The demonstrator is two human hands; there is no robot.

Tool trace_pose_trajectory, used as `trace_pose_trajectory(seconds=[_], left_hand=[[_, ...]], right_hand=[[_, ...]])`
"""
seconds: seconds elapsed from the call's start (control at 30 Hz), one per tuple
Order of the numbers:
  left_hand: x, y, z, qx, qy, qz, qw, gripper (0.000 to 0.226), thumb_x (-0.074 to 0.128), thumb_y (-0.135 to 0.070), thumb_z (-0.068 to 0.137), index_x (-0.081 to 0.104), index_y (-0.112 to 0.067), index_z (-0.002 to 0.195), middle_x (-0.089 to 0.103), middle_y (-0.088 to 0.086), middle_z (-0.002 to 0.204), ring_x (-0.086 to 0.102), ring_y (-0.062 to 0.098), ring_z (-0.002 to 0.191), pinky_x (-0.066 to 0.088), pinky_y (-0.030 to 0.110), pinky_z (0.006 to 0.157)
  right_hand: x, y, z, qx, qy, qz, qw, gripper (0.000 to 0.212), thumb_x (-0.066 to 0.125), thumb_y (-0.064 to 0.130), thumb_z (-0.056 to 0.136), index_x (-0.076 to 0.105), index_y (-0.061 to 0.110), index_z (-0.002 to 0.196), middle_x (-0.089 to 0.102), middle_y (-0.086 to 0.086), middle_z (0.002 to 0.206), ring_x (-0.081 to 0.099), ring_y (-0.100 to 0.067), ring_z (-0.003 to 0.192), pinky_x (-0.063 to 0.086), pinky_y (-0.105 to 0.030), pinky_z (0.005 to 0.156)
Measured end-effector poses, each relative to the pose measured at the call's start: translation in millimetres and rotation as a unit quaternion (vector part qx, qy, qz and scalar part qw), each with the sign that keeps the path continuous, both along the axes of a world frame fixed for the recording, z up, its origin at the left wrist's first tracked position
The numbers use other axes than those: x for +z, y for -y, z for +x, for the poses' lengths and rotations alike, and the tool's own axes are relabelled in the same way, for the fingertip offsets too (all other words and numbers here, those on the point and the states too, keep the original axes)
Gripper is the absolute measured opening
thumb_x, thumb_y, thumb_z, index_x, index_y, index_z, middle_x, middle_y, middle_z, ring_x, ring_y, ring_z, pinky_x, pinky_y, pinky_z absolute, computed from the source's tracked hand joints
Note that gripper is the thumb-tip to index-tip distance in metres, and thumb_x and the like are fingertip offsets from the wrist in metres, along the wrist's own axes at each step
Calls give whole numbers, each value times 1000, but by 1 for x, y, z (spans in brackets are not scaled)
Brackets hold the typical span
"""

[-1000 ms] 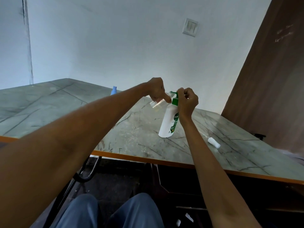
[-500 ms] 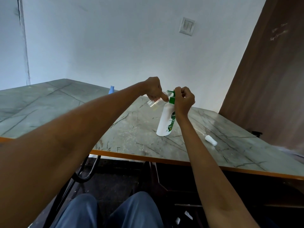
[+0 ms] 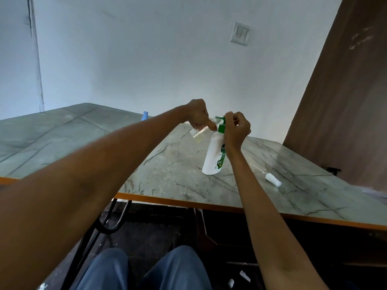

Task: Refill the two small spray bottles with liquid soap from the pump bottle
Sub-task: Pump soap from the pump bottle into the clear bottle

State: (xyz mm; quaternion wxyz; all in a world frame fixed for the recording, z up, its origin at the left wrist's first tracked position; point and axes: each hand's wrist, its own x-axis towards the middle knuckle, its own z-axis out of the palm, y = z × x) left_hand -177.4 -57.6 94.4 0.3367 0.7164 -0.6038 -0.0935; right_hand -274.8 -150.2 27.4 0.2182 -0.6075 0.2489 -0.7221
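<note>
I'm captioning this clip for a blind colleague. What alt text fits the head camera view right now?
A seated person's left hand tilts a small clear spray bottle to the spout of a white and green pump bottle while the right hand presses its pump. The pump bottle stands on a marble-patterned table, where a white spray cap lies to its right.

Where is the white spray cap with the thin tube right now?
The white spray cap with its thin tube lies on its side on the marble-patterned table, right of the white pump bottle and beside the right forearm.
</note>
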Motion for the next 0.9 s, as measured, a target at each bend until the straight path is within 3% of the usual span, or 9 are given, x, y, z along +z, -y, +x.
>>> trace_pose_trajectory(seconds=[0.13, 0.2, 0.27, 0.5, 0.63, 0.8, 0.9], left_hand=[[0, 0, 0, 6, 10, -4, 1000, 44, 83, -31, 65, 72, 5, 89, 64, 0, 55, 61, 17, 66, 54, 21, 70], [3, -3, -1, 15, 15, -8, 1000, 42, 83, -32, 65, 72, 4, 83, 58, -8, 40, 59, 15, 60, 53, 17, 64], [7, -3, -1, 18, 20, -9, 1000, 40, 83, -33, 63, 72, 3, 78, 55, -9, 37, 56, 13, 56, 50, 13, 55], [4, 0, 2, 10, 33, 1, 999, 46, 83, -34, 63, 73, 5, 86, 64, 0, 58, 57, 14, 66, 47, 14, 58], [4, 2, 5, 16, 33, -3, 999, 46, 82, -34, 65, 72, 4, 87, 72, 11, 83, 57, 15, 67, 43, 6, 47], [9, 2, 5, 28, 50, -15, 998, 43, 82, -35, 64, 74, 3, 82, 65, 3, 61, 53, 13, 54, 43, 13, 54], [4, 3, 4, 16, 51, -12, 998, 45, 80, -38, 65, 74, 2, 85, 70, 9, 77, 53, 11, 55, 42, 7, 51]], right_hand=[[2, -1, -2, 3, -8, 1, 1000, 30, 47, 41, 74, 35, 30, 49, 43, 6, 52, 42, -13, 55, 46, -48, 81], [5, -2, -2, 7, -17, 2, 1000, 29, 46, 42, 74, 36, 30, 50, 43, 7, 52, 42, -13, 56, 46, -51, 84], [8, -3, -3, 5, -19, 3, 1000, 28, 45, 42, 73, 36, 30, 50, 42, 10, 50, 42, -13, 56, 46, -50, 84], [0, -3, -1, 11, -3, 15, 1000, 29, 46, 43, 74, 38, 26, 51, 42, 8, 52, 41, -14, 57, 45, -52, 84], [2, -3, -4, 16, -14, 9, 1000, 31, 45, 45, 74, 41, 24, 51, 43, 8, 52, 43, -15, 59, 45, -52, 85], [8, -2, -5, 12, -15, -5, 1000, 38, 43, 45, 74, 50, 11, 57, 45, 7, 52, 45, -14, 57, 45, -50, 86], [5, 0, -4, 4, -17, -6, 1000, 36, 44, 43, 74, 48, 12, 56, 43, 7, 51, 41, -13, 55, 44, -44, 81]])
